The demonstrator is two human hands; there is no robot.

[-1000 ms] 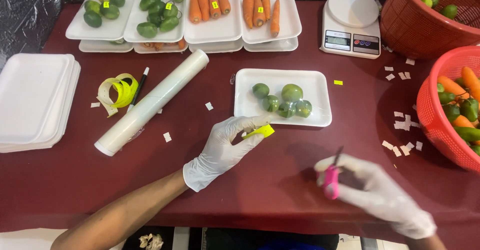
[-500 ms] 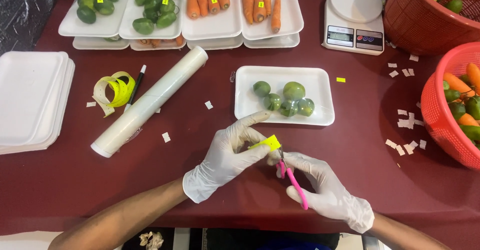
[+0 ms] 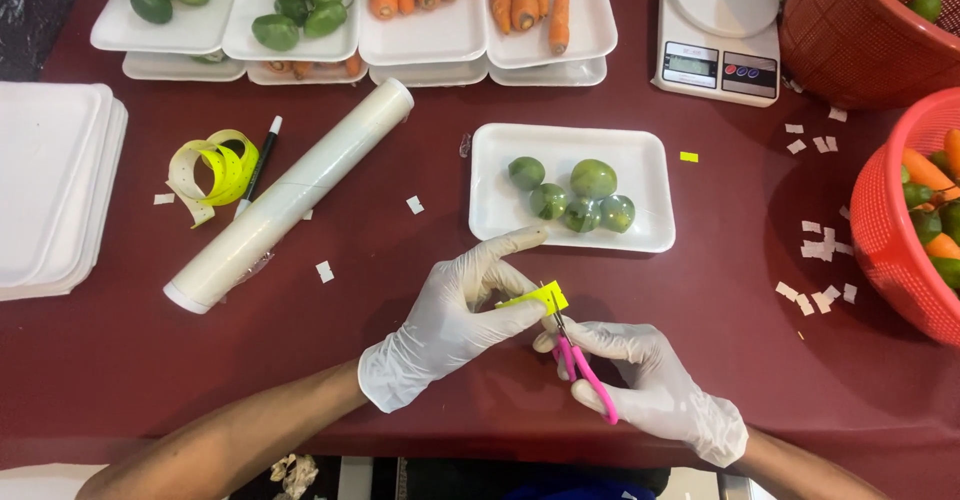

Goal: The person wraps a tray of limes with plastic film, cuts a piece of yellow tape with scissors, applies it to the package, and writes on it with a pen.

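Both of my hands wear white gloves. My left hand (image 3: 455, 325) pinches a small yellow sticker strip (image 3: 543, 297) between thumb and fingers. My right hand (image 3: 650, 385) grips pink-handled scissors (image 3: 582, 370), whose blades meet the yellow strip. Just beyond my hands a white foam tray (image 3: 640, 165) holds several green limes (image 3: 570, 195).
A roll of cling film (image 3: 290, 195), a coil of yellow sticker tape (image 3: 215, 170) and a pen (image 3: 258, 160) lie to the left. Stacked empty trays (image 3: 55, 185) sit far left, filled trays (image 3: 420, 30) at the back, a kitchen scale (image 3: 720, 35), two red baskets (image 3: 900, 220), paper scraps (image 3: 820, 250).
My right hand has moved left from the table's right side and brought the scissors up to the yellow strip in my left hand. The camera view shifted slightly closer.
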